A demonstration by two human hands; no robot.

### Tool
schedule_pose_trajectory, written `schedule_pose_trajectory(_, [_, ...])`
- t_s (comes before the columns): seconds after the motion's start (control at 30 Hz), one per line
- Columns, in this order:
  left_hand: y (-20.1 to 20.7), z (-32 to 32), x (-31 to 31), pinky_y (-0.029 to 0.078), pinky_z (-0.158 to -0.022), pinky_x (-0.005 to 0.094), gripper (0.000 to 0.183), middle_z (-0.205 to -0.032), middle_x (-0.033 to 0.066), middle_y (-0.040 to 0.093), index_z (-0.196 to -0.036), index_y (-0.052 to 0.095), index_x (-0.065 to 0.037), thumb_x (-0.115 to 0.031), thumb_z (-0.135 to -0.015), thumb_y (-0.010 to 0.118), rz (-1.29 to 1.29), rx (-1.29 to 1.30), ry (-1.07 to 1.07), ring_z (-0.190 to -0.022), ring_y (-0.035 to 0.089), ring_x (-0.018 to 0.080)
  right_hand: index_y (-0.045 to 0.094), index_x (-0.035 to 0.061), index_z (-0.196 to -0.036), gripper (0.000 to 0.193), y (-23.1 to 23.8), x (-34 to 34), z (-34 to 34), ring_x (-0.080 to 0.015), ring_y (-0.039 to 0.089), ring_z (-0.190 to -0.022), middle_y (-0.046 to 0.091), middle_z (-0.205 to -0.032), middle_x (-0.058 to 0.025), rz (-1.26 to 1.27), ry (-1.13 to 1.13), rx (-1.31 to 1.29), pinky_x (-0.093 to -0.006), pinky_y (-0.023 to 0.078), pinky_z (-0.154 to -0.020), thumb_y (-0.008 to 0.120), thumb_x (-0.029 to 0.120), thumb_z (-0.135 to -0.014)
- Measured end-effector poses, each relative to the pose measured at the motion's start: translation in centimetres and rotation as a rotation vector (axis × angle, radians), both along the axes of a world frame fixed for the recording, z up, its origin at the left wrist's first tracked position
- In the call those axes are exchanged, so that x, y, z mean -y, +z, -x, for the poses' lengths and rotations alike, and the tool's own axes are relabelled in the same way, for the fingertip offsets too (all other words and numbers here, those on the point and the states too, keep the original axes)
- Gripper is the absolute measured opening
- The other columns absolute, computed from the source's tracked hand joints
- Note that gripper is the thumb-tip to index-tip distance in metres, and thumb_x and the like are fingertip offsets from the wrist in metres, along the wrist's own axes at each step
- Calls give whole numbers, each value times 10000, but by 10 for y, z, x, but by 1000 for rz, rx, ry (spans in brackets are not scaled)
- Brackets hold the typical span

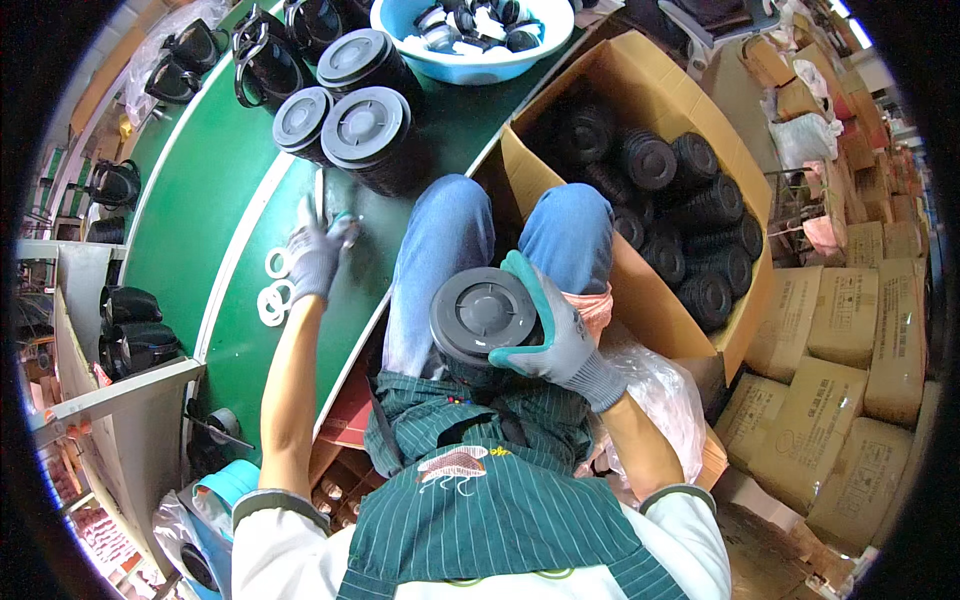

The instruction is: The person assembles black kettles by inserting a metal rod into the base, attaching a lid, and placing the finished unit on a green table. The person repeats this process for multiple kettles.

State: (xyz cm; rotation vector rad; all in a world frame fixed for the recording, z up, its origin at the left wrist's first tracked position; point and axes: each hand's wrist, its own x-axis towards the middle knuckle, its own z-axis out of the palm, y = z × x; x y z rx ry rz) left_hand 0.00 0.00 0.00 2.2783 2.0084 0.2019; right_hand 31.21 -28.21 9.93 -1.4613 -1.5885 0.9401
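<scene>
Your right hand [560,335] is wrapped around a dark canister with a grey lid [482,318], held above your lap just beside the open cardboard box [640,75]. Your left hand [318,255] reaches away from the box onto the green table [215,190], fingers pinched on a white ring [345,222], other white rings [273,295] just beside it.

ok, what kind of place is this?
Likely a factory assembly or packing line: a green conveyor belt carrying black lidded containers, an open carton of black parts, stacked sealed cartons, and a gloved right hand holding one container.
</scene>
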Motion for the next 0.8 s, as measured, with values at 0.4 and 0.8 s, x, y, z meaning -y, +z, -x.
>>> schedule_pose_trajectory(0.4, [220,-116,124,559,-937,421,773,-1204,186,709,-1518,485,-83,-326,-851,793,465,282,-983,-1067,721,341,247,43,-1606,755,12,-18,-1,-263,570,-1287,526,-1484,-201,85,-310,-843,-378,455,-1103,550,440,-1040])
schedule_pose_trajectory(0.8, [211,-181,215,563,-547,400,783,-1105,127,583,-1527,410,-51,-549,-957,610,157,-330,-403,-837,673,207,543,-35,-1438,451,-33,-139,2,-85,572,-676,549,-755,40,404,61,-1197,-263,552,-716,526,253,-1092])
